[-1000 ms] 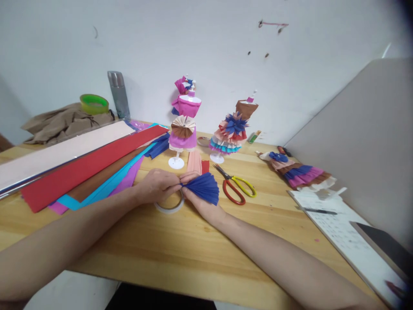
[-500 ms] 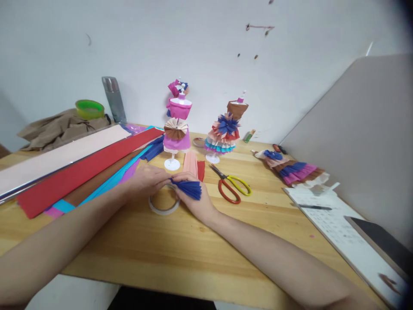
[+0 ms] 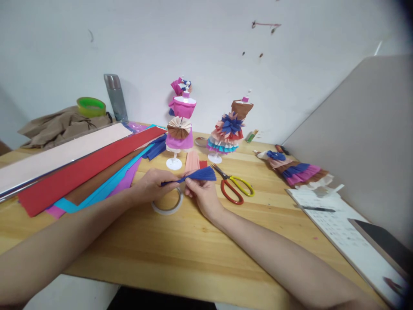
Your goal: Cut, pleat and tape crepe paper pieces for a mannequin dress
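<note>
A pleated blue paper piece [image 3: 201,173] is held between my two hands, fanned out at its right end and narrow at its left. My left hand [image 3: 155,185] pinches the narrow end. Beside it, my right hand [image 3: 201,193] grips the piece near its middle, thumb in front. Under and between the hands a roll of white tape [image 3: 167,212] lies flat on the wooden table [image 3: 155,254]. Scissors [image 3: 230,186] with red and yellow handles rest just right of my right hand. Behind the hands are a pink paper strip [image 3: 192,161] and a bit of red paper [image 3: 203,164].
Dressed mannequins stand at the back, one in pink [image 3: 183,107] and one in brown with ruffles [image 3: 241,110]. Long paper strips [image 3: 80,172] cover the left. A ruffled paper dress [image 3: 300,172], notebook [image 3: 335,228] and dark tablet [image 3: 380,245] lie right.
The blue piece has lifted and turned, its fanned end now pointing right and slightly up. My right hand has turned so its thumb shows in front, and my left fingers have drawn a little away.
</note>
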Motion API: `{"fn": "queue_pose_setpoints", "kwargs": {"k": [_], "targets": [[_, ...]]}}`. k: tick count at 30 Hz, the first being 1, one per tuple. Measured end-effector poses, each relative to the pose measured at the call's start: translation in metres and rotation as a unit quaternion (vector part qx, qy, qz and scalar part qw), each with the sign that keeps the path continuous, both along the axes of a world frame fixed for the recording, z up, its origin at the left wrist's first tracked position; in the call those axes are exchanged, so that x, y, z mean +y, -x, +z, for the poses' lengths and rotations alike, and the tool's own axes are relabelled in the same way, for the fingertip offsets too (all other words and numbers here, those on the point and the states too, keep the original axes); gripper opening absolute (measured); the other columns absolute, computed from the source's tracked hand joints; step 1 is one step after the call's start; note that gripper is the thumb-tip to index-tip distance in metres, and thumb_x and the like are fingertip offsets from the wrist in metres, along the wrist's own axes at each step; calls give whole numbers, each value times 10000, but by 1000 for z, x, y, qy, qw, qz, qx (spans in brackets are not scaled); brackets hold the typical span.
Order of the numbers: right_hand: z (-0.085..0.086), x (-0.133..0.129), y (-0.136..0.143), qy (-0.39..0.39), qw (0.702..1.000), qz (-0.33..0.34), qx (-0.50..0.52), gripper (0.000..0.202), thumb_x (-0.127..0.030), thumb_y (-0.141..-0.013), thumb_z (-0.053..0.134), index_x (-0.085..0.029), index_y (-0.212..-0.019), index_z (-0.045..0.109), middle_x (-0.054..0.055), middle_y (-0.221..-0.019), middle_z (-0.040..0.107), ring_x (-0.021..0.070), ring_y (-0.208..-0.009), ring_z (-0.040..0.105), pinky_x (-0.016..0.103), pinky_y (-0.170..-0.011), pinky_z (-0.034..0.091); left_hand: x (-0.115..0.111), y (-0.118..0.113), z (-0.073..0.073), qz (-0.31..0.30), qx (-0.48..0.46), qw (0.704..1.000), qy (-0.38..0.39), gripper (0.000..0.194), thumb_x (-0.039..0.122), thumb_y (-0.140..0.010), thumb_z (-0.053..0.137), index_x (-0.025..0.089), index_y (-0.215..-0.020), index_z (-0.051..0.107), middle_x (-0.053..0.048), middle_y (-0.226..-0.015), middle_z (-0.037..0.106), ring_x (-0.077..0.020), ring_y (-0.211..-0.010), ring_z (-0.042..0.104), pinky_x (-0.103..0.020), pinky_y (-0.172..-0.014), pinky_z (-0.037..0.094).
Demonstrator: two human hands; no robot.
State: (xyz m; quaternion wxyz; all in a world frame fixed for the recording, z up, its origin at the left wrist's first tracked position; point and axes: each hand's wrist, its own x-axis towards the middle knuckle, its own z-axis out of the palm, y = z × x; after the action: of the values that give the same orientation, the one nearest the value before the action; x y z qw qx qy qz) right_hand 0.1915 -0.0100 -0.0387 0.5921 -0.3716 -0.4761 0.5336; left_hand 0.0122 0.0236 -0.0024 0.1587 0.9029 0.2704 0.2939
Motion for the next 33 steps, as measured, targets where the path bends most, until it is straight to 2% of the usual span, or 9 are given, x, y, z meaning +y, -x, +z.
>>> {"fn": "queue_pose_setpoints", "kwargs": {"k": [7, 12, 15, 20, 23, 26, 30, 33], "targets": [[2, -1, -2, 14, 999, 1, 39, 280, -387, -658, 797, -160, -738, 654, -43, -469, 571, 73, -409, 441, 209, -420, 292, -6, -2, -3, -12, 37, 999, 12, 232, 235, -912, 512, 134, -834, 705, -30, -729, 693, -111, -656, 563, -211, -639, 375], [11, -1, -2, 10, 996, 24, 88, 257, -394, -667, 787, -167, -714, 678, -31, -480, 569, 70, -412, 435, 199, -420, 283, -14, -7, -2, -31, 33, 999, 12, 192, 221, -900, 520, 170, -837, 694, -3, -696, 678, -105, -614, 548, -206, -610, 359], [19, -2, -3, 11, 995, 21, 98, 245, -385, -659, 790, -168, -694, 682, -26, -507, 585, 55, -398, 407, 194, -416, 273, -19, -11, -1, -8, 42, 999, -3, 194, 225, -892, 518, 180, -776, 667, 4, -658, 657, -112, -601, 545, -213, -587, 349], [22, 1, -6, 15, 995, 4, 99, 236, -360, -653, 795, -174, -689, 655, 1, -690, 683, 40, -404, 417, 197, -409, 294, -22, -15, -2, 38, 67, 997, -18, 206, 231, -894, 517, 177, -745, 648, 7, -635, 634, -118, -593, 536, -227, -569, 330], [18, 4, -9, 13, 995, 3, 94, 228, -353, -680, 779, -177, -680, 635, -8, -674, 667, 43, -405, 409, 203, -411, 308, -24, -17, -1, 55, 51, 997, 28, 179, 215, -875, 541, 173, -751, 663, 20, -621, 620, -104, -571, 502, -221, -562, 327], [16, 6, -10, 14, 995, -4, 96, 231, -352, -678, 785, -186, -677, 625, -32, -603, 613, 54, -408, 405, 207, -403, 293, -24, -19, -1, 82, -5, 992, 100, 195, 203, -839, 566, 164, -663, 640, 38, -569, 580, -89, -543, 482, -206, -545, 331], [18, 6, -10, 12, 995, -20, 95, 218, -344, -680, 784, -196, -679, 625, -42, -559, 565, 63, -412, 397, 214, -402, 265, -21, -19, -1, 112, -90, 962, 230, 227, 204, -810, 563, 165, -590, 600, 43, -520, 559, -71, -445, 449, -198, -468, 327], [20, 7, -9, 11, 995, -29, 90, 229, -339, -657, 786, -199, -639, 604, -42, -524, 542, 72, -403, 378, 229, -397, 256, -15, -17, -1, 133, -118, 940, 292, 273, 266, -794, 579, 163, -542, 561, 41, -474, 536, -63, -388, 410, -194, -418, 307]]}}
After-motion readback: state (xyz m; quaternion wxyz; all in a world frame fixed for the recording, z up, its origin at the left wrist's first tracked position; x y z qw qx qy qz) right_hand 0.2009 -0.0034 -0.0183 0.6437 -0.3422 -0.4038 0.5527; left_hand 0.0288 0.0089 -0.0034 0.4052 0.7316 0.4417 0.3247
